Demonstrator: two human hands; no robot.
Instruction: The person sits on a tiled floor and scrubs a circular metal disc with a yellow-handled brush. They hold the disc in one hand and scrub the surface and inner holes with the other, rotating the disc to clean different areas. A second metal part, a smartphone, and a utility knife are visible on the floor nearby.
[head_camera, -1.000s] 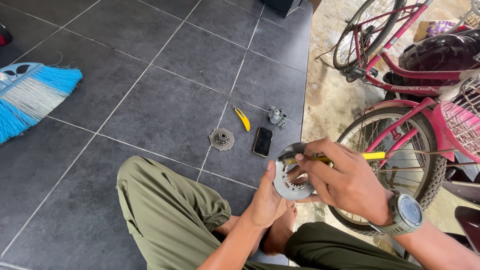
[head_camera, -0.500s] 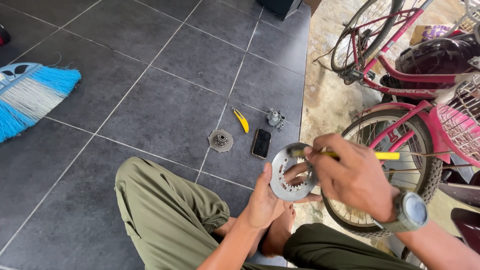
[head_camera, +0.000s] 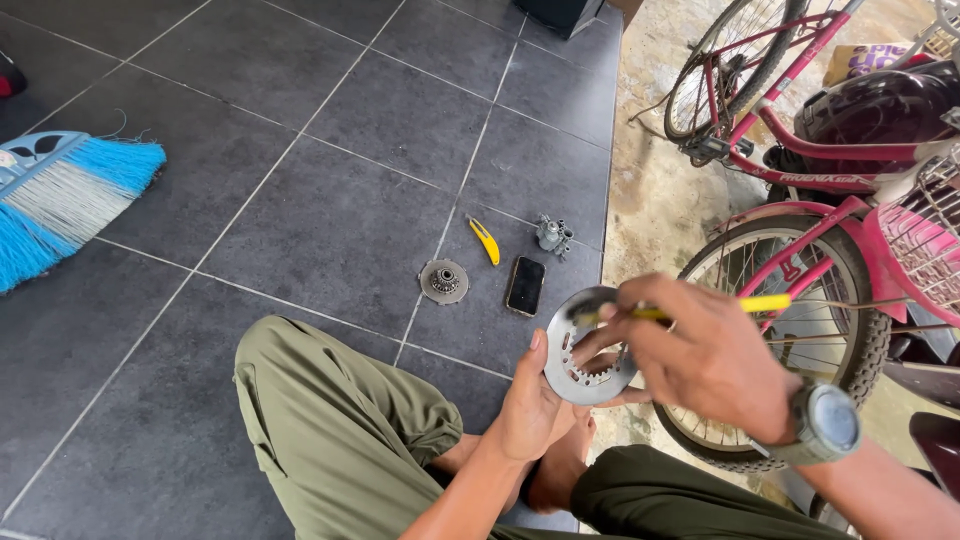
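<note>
Gripping a toothed metal ring upright above the lap, the left hand clasps its lower edge while the right hand pinches a yellow-handled tool against it; work looks midway. Beyond the ring, a phone, sprocket, yellow lever and small carburettor-like part lie untouched on the floor.

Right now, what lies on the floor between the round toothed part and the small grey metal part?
In the head view, a yellow tool and a black phone lie between the round toothed part and the small grey metal part.
</note>
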